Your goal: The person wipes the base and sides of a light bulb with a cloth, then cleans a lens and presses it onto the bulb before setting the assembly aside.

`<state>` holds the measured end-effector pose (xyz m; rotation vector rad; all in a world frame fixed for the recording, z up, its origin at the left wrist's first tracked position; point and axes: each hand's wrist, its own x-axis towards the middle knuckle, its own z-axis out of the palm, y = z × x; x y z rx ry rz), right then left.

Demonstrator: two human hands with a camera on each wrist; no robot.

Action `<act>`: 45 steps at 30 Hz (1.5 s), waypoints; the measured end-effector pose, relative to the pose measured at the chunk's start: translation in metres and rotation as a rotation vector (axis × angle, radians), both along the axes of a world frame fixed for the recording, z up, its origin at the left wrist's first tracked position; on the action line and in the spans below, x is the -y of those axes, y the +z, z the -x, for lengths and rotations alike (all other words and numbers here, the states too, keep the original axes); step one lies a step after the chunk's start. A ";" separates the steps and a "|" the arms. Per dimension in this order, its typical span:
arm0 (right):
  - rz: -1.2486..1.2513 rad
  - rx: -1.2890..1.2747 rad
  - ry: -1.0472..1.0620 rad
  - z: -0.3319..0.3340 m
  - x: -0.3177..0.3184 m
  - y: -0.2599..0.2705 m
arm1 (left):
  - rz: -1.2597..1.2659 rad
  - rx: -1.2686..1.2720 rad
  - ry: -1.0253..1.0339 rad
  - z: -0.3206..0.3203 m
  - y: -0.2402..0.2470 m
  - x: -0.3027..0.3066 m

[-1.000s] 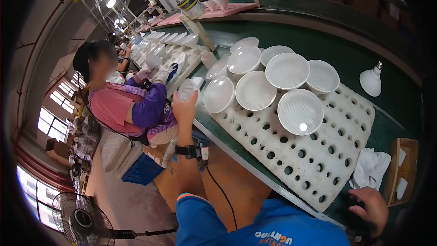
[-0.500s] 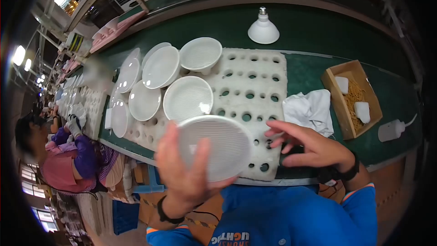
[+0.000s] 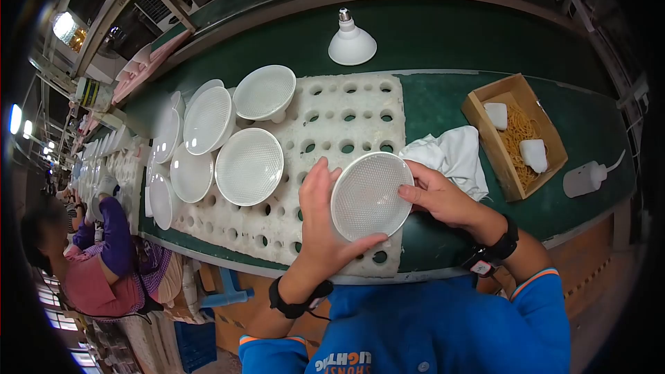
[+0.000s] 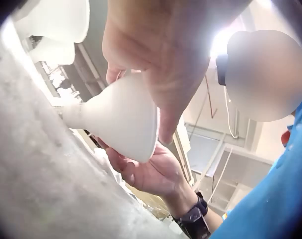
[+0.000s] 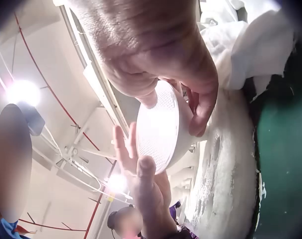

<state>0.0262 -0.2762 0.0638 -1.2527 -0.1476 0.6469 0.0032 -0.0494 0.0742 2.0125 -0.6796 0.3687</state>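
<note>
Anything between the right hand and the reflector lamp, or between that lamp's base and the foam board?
Nothing visible in either gap. The right hand already pinches the lamp at its rim, with the left hand on the opposite side. In the left wrist view, the base faces the foam board unobstructed.

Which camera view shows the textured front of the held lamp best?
The head view: the lamp turns its front there, nearly whole. The right wrist view shows the front obliquely, with glare; the left wrist view shows mainly the smooth side.
</note>
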 end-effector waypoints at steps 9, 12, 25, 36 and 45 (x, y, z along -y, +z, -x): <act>0.007 0.430 0.021 -0.014 -0.013 0.024 | -0.222 -0.087 -0.020 0.008 -0.009 0.007; 0.089 0.530 -0.082 -0.026 -0.027 0.023 | -0.294 0.033 0.143 0.006 0.008 0.011; 0.514 0.883 -0.056 -0.020 -0.026 0.025 | -0.446 -0.131 0.174 -0.018 0.000 0.003; 0.271 0.448 0.049 0.005 -0.010 0.044 | 0.521 -0.593 0.426 0.008 -0.029 -0.032; 0.260 0.448 0.050 0.010 -0.014 0.043 | 0.403 -0.588 0.539 0.006 -0.021 -0.033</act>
